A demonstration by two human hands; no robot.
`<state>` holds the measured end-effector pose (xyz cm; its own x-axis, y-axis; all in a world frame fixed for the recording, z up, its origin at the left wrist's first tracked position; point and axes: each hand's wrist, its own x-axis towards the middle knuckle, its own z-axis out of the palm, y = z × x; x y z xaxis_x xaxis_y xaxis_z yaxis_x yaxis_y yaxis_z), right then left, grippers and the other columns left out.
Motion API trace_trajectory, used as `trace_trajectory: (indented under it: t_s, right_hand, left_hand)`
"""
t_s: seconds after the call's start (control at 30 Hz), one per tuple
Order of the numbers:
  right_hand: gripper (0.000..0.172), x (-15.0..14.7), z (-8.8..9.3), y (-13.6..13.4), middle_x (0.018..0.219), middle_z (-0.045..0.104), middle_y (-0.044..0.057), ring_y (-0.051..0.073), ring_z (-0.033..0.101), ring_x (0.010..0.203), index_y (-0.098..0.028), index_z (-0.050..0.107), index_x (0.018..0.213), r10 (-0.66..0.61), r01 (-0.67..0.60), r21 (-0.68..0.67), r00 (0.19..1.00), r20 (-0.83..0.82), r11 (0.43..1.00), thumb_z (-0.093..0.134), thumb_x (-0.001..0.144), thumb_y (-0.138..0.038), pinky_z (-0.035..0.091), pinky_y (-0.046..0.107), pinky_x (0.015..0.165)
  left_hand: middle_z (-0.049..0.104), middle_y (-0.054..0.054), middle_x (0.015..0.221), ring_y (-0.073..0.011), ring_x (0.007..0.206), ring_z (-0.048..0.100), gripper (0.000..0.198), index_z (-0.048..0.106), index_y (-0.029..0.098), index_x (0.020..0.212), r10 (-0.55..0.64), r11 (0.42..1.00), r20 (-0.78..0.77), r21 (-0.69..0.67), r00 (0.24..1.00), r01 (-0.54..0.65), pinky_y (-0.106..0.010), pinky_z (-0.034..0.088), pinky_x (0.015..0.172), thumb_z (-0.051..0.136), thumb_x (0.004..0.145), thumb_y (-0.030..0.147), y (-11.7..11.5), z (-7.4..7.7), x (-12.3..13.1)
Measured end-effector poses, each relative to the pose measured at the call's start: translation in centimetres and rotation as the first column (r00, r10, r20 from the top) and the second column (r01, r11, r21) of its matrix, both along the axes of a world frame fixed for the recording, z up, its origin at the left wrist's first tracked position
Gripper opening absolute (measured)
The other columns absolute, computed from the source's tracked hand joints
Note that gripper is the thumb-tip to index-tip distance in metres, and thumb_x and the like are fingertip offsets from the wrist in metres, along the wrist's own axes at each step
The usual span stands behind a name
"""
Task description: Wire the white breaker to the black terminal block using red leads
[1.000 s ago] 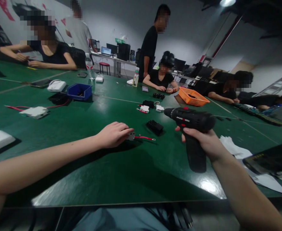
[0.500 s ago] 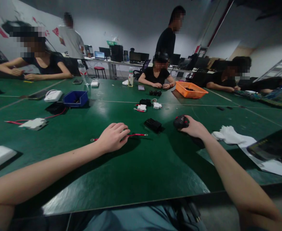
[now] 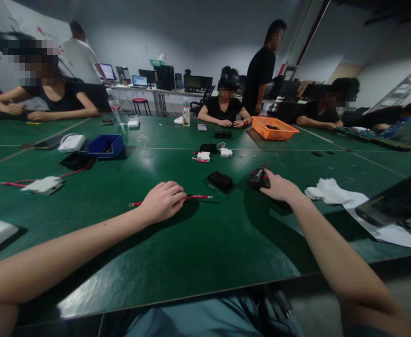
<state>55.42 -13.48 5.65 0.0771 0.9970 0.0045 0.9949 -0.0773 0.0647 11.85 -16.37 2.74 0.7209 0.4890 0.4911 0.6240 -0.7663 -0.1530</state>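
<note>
Fingers of the right hand (image 3: 280, 188) are gripping the drill (image 3: 257, 179) at the counter (image 3: 191, 262); the left hand (image 3: 165, 200) is covering the red lead (image 3: 198, 197), its grip hidden. Steadying that lead is likely serving best.

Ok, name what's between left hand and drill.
In the head view, a red wire's end, then a black block, lie between the left hand and the drill.

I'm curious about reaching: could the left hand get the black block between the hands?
Probably yes: nothing tall stands between the left hand and the black block, just a red wire lying low. The hand may have to leave that first.
</note>
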Motion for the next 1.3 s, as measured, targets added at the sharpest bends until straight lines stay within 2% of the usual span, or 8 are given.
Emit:
trace_trajectory:
  t_s: [0.1,0.2,0.37,0.5,0.87,0.97,1.2,1.3]
  right_hand:
    - [0.074,-1.9,0.1,-1.7,0.134,0.054,0.029,0.043,0.059,0.113,-0.010,0.038,0.148,0.030,-0.050,0.128,0.987,0.157,0.991,0.058,0.083,-0.040,0.048,0.053,0.089]
    - [0.066,-5.0,0.2,-3.3,0.147,0.042,0.027,0.042,0.047,0.129,-0.009,0.040,0.146,0.214,-0.267,0.315,0.958,0.193,0.911,0.055,0.083,-0.024,0.040,0.055,0.101]
    - [0.053,-10.9,-0.9,-4.2,0.148,0.046,0.016,0.031,0.041,0.136,-0.016,0.047,0.142,0.680,-0.627,0.363,0.733,-0.027,0.689,0.050,0.089,-0.020,0.033,0.050,0.111]
    - [0.050,-13.7,-2.7,-3.9,0.146,0.050,0.014,0.028,0.041,0.137,-0.018,0.049,0.141,0.797,-0.723,0.342,0.573,-0.190,0.601,0.049,0.091,-0.019,0.033,0.050,0.112]
    - [0.062,-15.1,-3.7,-2.4,0.158,0.038,0.010,0.028,0.039,0.137,-0.024,0.032,0.154,0.807,-0.794,0.195,0.513,-0.291,0.575,0.043,0.093,-0.018,0.032,0.053,0.109]
    - [0.056,-14.9,-3.7,-2.2,0.153,0.046,0.009,0.029,0.042,0.133,-0.026,0.040,0.151,0.811,-0.803,0.178,0.511,-0.285,0.569,0.042,0.096,-0.020,0.034,0.054,0.107]
    - [0.029,-12.9,-3.0,-3.0,0.119,0.066,0.015,0.028,0.057,0.113,-0.013,0.065,0.118,0.827,-0.795,0.236,0.553,-0.100,0.559,0.052,0.095,-0.026,0.047,0.043,0.094]
    - [0.021,-11.5,-2.0,-3.8,0.108,0.067,0.012,0.024,0.063,0.099,-0.014,0.066,0.110,0.798,-0.785,0.163,0.601,-0.033,0.598,0.052,0.095,-0.020,0.049,0.035,0.084]
  left_hand:
    - [0.071,-0.007,0.101,-0.0244,0.102,0.062,0.019,0.073,0.022,0.099,-0.012,1.000,0.029,-0.008,0.999,0.012,-0.038,0.048,0.080,0.055,0.094,0.027,0.1,-0.2,-0.3]
    - [0.071,-0.007,0.101,-0.0246,0.104,0.062,0.018,0.073,0.023,0.098,-0.015,1.000,0.028,-0.008,1.000,0.015,-0.040,0.047,0.083,0.056,0.094,0.028,0.1,-0.2,-0.7]
    - [0.072,-0.005,0.110,-0.0293,0.122,0.056,0.015,0.073,0.026,0.098,0.006,0.996,0.033,0.094,0.999,-0.009,-0.050,0.039,0.100,0.058,0.092,0.026,-0.2,-0.3,-0.9]
    - [0.072,-0.004,0.112,-0.0287,0.124,0.056,0.015,0.072,0.025,0.096,-0.012,0.991,0.021,0.132,1.000,0.009,-0.050,0.038,0.103,0.058,0.092,0.024,-0.4,-0.4,-0.9]
    - [0.071,-0.007,0.107,-0.0224,0.097,0.064,0.021,0.070,0.019,0.102,0.007,0.994,-0.099,0.112,0.995,0.004,-0.038,0.047,0.079,0.050,0.096,0.025,-0.4,-0.4,-0.4]
    - [0.071,-0.007,0.106,-0.0226,0.097,0.063,0.021,0.070,0.021,0.105,0.016,0.994,-0.109,0.109,0.994,-0.004,-0.038,0.046,0.079,0.051,0.096,0.025,-0.5,-0.4,-0.2]
    - [0.071,-0.008,0.105,-0.0219,0.095,0.063,0.020,0.069,0.019,0.103,0.015,0.995,-0.102,0.101,0.995,-0.005,-0.037,0.046,0.077,0.051,0.096,0.025,-0.5,-0.3,0.2]
    - [0.072,-0.009,0.104,-0.0218,0.093,0.063,0.022,0.070,0.019,0.103,0.005,0.995,-0.091,0.096,0.996,0.004,-0.038,0.048,0.076,0.051,0.096,0.025,-0.5,-0.3,0.2]
